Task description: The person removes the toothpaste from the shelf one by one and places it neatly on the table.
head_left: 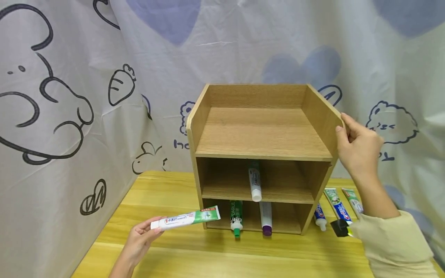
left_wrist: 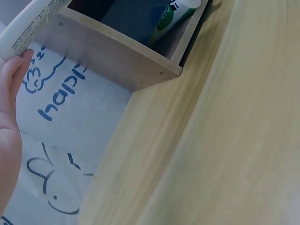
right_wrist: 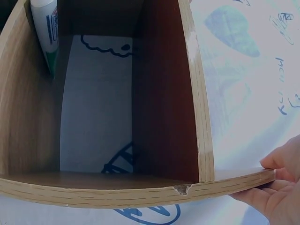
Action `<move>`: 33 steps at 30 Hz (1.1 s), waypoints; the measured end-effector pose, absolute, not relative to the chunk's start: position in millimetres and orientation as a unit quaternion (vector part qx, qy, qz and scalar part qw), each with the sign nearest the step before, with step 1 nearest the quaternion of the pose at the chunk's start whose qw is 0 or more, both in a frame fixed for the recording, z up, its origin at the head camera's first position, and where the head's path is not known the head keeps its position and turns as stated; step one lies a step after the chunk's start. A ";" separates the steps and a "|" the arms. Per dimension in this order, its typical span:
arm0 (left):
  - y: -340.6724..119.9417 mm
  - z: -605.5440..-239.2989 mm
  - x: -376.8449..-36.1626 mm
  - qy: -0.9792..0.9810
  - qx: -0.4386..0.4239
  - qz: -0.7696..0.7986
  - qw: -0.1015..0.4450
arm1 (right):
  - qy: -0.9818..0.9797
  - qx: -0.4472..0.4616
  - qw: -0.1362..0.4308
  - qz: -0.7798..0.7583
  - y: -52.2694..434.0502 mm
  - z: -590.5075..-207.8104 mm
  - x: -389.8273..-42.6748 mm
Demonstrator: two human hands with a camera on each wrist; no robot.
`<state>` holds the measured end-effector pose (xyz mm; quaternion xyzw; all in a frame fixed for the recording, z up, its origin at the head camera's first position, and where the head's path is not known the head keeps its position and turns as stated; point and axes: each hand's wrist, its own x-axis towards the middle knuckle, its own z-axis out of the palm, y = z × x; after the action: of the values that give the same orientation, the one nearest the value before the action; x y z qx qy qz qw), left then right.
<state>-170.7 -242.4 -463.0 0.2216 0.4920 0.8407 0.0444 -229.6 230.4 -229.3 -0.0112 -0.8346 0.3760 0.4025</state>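
Observation:
In the head view my left hand (head_left: 138, 237) pinches the capped end of a white and green toothpaste tube (head_left: 185, 219), held level left of the wooden shelf (head_left: 259, 156). My right hand (head_left: 360, 144) grips the top edge of the shelf's right side panel, thumb on one face and fingers on the other, as the right wrist view also shows. On the middle shelf lies a white-capped toothpaste tube (head_left: 255, 181). Down in the bottom compartment are a green toothpaste tube (head_left: 236, 216) with a green cap and a white tube (head_left: 265, 216) with a purple cap.
Right of the shelf, several toothpaste tubes (head_left: 336, 204) lie on the wooden table (head_left: 167, 193), partly hidden by my right forearm. A small black object (head_left: 339, 228) is by the sleeve. A white curtain (head_left: 236, 42) with drawings hangs behind and at the left.

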 end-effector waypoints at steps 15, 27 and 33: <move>-277.9 -470.6 -155.2 0.481 0.195 0.854 0.032 | -0.836 -0.020 0.403 0.371 231.8 -231.0 -230.9; -286.8 -473.0 -147.2 0.426 0.170 0.887 -0.053 | -0.834 -0.021 0.403 0.377 232.3 -229.5 -230.3; -307.1 -523.6 -174.8 0.480 0.032 0.864 -0.151 | -0.833 -0.018 0.400 0.382 232.2 -229.5 -231.3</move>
<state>-174.8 -307.1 -523.6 0.0320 0.4800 0.8637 -0.1505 -231.3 232.2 -229.5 -0.0175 -0.8329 0.3823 0.3999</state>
